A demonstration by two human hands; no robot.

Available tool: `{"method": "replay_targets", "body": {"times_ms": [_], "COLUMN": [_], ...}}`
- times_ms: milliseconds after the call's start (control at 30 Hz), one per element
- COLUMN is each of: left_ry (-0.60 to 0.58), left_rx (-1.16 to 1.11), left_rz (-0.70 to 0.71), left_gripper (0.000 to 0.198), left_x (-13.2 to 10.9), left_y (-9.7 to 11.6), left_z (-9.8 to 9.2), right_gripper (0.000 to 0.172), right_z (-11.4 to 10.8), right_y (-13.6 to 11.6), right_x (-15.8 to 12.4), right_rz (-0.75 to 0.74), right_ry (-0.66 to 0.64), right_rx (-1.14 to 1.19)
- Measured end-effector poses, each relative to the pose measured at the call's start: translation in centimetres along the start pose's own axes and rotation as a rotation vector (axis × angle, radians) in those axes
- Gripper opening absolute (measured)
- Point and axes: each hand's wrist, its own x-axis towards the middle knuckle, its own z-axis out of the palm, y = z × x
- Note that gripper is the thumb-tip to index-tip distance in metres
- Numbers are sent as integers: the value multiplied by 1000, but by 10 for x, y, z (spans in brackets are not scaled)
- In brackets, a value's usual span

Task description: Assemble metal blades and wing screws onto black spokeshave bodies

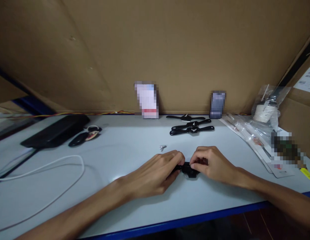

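Both my hands rest on the white table [124,146] near its front edge, pinched from either side on one small black watch-like device [188,169]. My left hand [157,171] grips its left end with curled fingers. My right hand [212,163] closes over its right end, hiding most of the strap. A tiny silver metal part [162,147] lies just behind my left hand. Three more black devices with straps [192,126] lie in a row farther back.
A black flat case [56,130] and a dark key fob [84,136] lie at the left. A white cable [57,166] loops across the left side. Clear plastic bags [255,133] pile at the right. Cardboard walls [170,50] enclose the table.
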Motion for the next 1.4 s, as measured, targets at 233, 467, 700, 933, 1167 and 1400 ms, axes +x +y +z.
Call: {"method": "replay_targets", "body": {"times_ms": [233,467,700,933,1167,1400], "left_ry": [-5,-33,-56,-47,-50,14], "left_rx": [26,73,128,140,89,-22], "left_rz": [14,11,-4,20,14,18], "left_gripper": [17,19,19,17,19,15], "left_x": [-1,1,0,1,0,-2], "left_y": [1,4,4,5,1,-2], "left_z": [0,4,8,7,4,5], "right_gripper": [16,13,35,21,7,9], "right_z": [-10,-18,6,23,-7,-35], "right_y": [1,23,6,0,24,15], "right_x": [2,23,86,123,91,24], "right_rz": [-58,-50,-234,-287,-140,30], "right_ry": [105,113,-147,-336,-21,68], "right_rx": [-11,-167,-326,-327,-233,48]}}
